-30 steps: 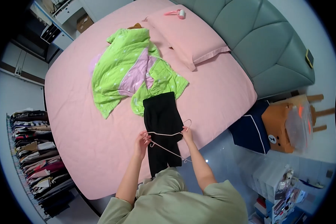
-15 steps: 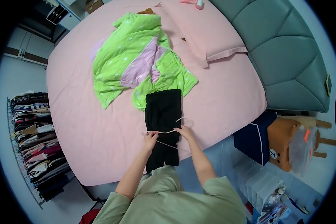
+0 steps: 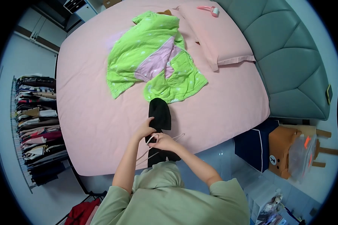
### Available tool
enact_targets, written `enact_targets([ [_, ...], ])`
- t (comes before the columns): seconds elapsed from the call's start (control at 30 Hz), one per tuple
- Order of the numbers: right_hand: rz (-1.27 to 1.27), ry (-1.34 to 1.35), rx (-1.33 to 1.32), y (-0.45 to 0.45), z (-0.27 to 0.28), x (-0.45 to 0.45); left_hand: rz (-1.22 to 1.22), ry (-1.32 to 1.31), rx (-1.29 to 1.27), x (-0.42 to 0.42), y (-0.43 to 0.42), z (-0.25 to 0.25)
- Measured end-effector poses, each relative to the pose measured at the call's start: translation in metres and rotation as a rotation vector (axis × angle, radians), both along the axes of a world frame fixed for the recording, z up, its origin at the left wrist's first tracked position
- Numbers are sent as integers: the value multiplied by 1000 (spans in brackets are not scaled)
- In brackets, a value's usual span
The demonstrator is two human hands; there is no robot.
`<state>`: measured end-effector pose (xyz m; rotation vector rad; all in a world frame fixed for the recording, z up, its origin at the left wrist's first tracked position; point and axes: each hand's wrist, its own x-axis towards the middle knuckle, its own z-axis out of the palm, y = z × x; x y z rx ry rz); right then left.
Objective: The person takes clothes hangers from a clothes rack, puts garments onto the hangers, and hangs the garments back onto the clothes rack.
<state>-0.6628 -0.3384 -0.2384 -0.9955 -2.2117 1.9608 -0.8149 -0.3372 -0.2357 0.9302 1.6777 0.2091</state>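
A black garment lies at the near edge of the bed, its far part bunched and folded over. My left hand is closed on its left side, with fingertips pressed on the cloth. Close beside it, my right hand grips a thin pale clothes hanger. Part of the hanger sticks out to the right of that hand, and other parts slant down to the left across the cloth. My hands hide the middle of both things.
A green and pink quilt is spread on the pink bed, just beyond the garment. At the upper right lie a pillow and a pink-and-white object. Hanging clothes line the left wall; a navy box stands right.
My left hand has gone from the hanger to the cloth and moved up. The garment's far part has been drawn in and folded. The hanger has turned in my right hand, which has moved left.
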Motion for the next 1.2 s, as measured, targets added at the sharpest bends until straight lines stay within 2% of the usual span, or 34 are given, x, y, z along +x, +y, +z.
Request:
enact_targets([
  [0.07,-6,49,28,-11,12,-10,128,-40,-52,-20,-18,3],
  [0.13,-29,175,34,-22,14,-20,232,-115,47,-35,-47,9],
  [0.17,-4,150,-208,-25,19,-24,288,-152,98,-41,-65,13],
  [0.27,-159,275,-282,-47,31,-36,453,-238,195,-56,-107,48],
  [0.33,-316,315,-134,-61,54,-42,573,-362,273,-71,-139,65],
  [0.37,-347,340,-115,-72,39,-47,636,-379,275,-76,-152,75],
  [0.47,-297,376,-89,-97,21,-62,612,-393,303,-84,-184,122],
  [0.53,-217,393,-172,-114,42,-70,554,-445,433,-81,-206,142],
  [0.67,-15,276,-255,-155,48,-86,507,-499,607,-84,-263,155],
  [0.8,119,101,89,-197,77,-101,565,-395,743,-97,-333,185],
  [0.93,109,122,141,-246,87,-114,654,-307,823,-114,-403,202],
  [1.0,107,202,84,-272,90,-119,678,-264,852,-125,-441,200],
  [1.1,86,338,-90,-311,84,-129,846,-183,960,-135,-499,195],
  [1.2,51,426,-250,-339,87,-135,887,-74,900,-143,-555,191],
])
